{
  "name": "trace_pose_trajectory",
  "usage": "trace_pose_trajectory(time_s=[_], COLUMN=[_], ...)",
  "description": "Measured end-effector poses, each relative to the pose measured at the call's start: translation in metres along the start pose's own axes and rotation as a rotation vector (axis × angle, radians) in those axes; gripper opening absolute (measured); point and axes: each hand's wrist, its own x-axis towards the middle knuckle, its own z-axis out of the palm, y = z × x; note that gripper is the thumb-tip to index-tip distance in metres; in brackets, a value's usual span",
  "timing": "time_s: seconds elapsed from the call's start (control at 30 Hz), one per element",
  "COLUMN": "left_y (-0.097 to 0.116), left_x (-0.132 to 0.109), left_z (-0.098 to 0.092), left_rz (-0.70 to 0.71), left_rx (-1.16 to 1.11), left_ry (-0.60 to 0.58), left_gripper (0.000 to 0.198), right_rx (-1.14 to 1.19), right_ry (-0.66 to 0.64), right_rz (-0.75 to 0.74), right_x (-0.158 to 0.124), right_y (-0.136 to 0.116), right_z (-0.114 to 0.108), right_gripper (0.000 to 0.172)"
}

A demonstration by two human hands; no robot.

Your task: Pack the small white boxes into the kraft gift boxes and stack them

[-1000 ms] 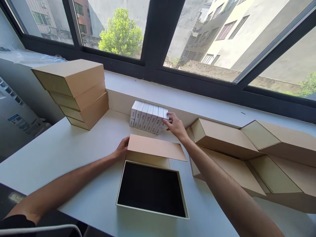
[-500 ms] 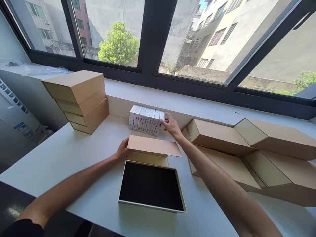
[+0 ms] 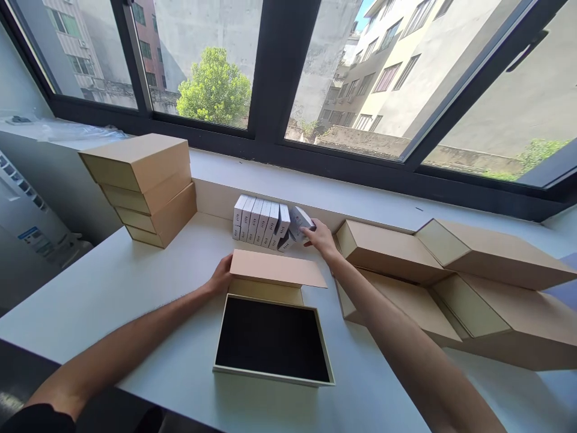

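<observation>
Right hand (image 3: 322, 237) pinches white box (image 3: 297, 220), likely light, stiff, best held by edges; left hand (image 3: 220, 275) touches lid (image 3: 276, 268), grip unclear.

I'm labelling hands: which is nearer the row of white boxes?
Right. The right hand holds a tilted white box at the right end of the row; the left hand is in front, at the lid.

Dressed at the left in a black sleeve (image 3: 38, 419), visible just outside the near edge of the counter (image 3: 180, 385), toward its left end (only a small piece in view). Bare along left forearm (image 3: 144, 328), slim, tapering to left hand (image 3: 222, 273); bare likewise from right forearm (image 3: 406, 328) to right hand (image 3: 321, 237).
</observation>
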Motion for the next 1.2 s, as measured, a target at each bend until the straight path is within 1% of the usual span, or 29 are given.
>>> trace_pose_trajectory(time_s=[0.03, 0.1, 0.17, 0.2, 0.23, 0.27, 0.3, 0.37, 0.4, 0.43, 0.47, 0.53, 0.57, 0.6, 0.63, 0.7, 0.73, 0.77, 0.83, 0.87, 0.9, 0.97, 1.03, 1.07, 1.13, 1.17, 1.2], left_y=[-0.001, -0.004, -0.006, -0.007, -0.008, -0.009, -0.01, -0.012, -0.013, -0.014, -0.014, -0.016, -0.016, -0.016, -0.016, -0.017, -0.017, -0.017, -0.016, -0.016, -0.016, -0.015, -0.015, -0.015, -0.016, -0.016, -0.017], left_x=[0.0, 0.001, 0.002, 0.002, 0.003, 0.004, 0.004, 0.005, 0.006, 0.006, 0.007, 0.007, 0.007, 0.007, 0.007, 0.008, 0.008, 0.008, 0.008, 0.007, 0.007, 0.006, 0.005, 0.004, 0.004, 0.004, 0.004], left_z=[0.0, 0.0, 0.0, -0.001, -0.002, -0.002, -0.003, -0.006, -0.007, -0.008, -0.009, -0.011, -0.011, -0.012, -0.012, -0.012, -0.012, -0.013, -0.013, -0.013, -0.012, -0.012, -0.011, -0.011, -0.01, -0.009, -0.009], left_rz=[0.006, 0.012, 0.021, 0.029, 0.038, 0.048, 0.057, 0.072, 0.08, 0.089, 0.1, 0.122, 0.132, 0.141, 0.148, 0.156, 0.157, 0.158, 0.157, 0.156, 0.155, 0.149, 0.139, 0.131, 0.112, 0.103, 0.096], left_rx=[-0.006, -0.009, -0.005, -0.001, 0.002, 0.005, 0.009, 0.024, 0.033, 0.04, 0.044, 0.043, 0.042, 0.043, 0.046, 0.054, 0.056, 0.058, 0.062, 0.065, 0.07, 0.077, 0.08, 0.081, 0.086, 0.089, 0.09], left_ry=[-0.003, -0.001, 0.01, 0.014, 0.017, 0.019, 0.027, 0.046, 0.053, 0.057, 0.058, 0.047, 0.043, 0.042, 0.042, 0.047, 0.049, 0.05, 0.047, 0.048, 0.048, 0.049, 0.047, 0.045, 0.047, 0.045, 0.041], left_gripper=[0.032, 0.031, 0.03, 0.029, 0.029, 0.028, 0.027, 0.025, 0.024, 0.023, 0.023, 0.024, 0.024, 0.024, 0.024, 0.023, 0.023, 0.023, 0.024, 0.024, 0.024, 0.024, 0.024, 0.024, 0.023, 0.024, 0.024], right_rx=[0.016, 0.042, 0.056, 0.032, -0.015, -0.081, -0.159, -0.313, -0.365, -0.409, -0.447, -0.499, -0.513, -0.517, -0.509, -0.449, -0.413, -0.381, -0.357, -0.369, -0.39, -0.439, -0.457, -0.44, -0.341, -0.253, -0.151], right_ry=[0.011, 0.043, 0.081, 0.101, 0.113, 0.11, 0.09, 0.012, -0.031, -0.063, -0.089, -0.15, -0.21, -0.298, -0.405, -0.609, -0.675, -0.702, -0.678, -0.668, -0.675, -0.746, -0.828, -0.842, -0.79, -0.719, -0.606], right_rz=[-0.016, -0.074, -0.141, -0.212, -0.323, -0.477, -0.655, -0.98, -1.076, -1.13, -1.152, -1.149, -1.137, -1.12, -1.098, -1.03, -0.986, -0.945, -0.897, -0.891, -0.894, -0.889, -0.864, -0.863, -0.896, -0.909, -0.889], right_x=[-0.005, -0.023, -0.055, -0.075, -0.097, -0.119, -0.141, -0.179, -0.194, -0.206, -0.214, -0.225, -0.227, -0.228, -0.229, -0.229, -0.229, -0.228, -0.226, -0.225, -0.223, -0.221, -0.22, -0.219, -0.211, -0.203, -0.19], right_y=[-0.001, -0.007, -0.015, -0.02, -0.025, -0.028, -0.031, -0.032, -0.03, -0.027, -0.022, -0.01, -0.004, 0.002, 0.006, 0.009, 0.008, 0.005, -0.003, -0.008, -0.013, -0.022, -0.028, -0.03, -0.031, -0.032, -0.032], right_z=[-0.009, -0.032, -0.054, -0.063, -0.069, -0.074, -0.076, -0.072, -0.068, -0.063, -0.058, -0.049, -0.046, -0.045, -0.045, -0.046, -0.046, -0.045, -0.039, -0.034, -0.027, -0.014, -0.003, -0.001, -0.003, -0.006, -0.012], right_gripper=[0.038, 0.039, 0.042, 0.042, 0.04, 0.038, 0.04, 0.05, 0.055, 0.056, 0.054, 0.045, 0.039, 0.034, 0.033, 0.044, 0.05, 0.053, 0.048, 0.044, 0.044, 0.048, 0.046, 0.045, 0.044, 0.042, 0.039])
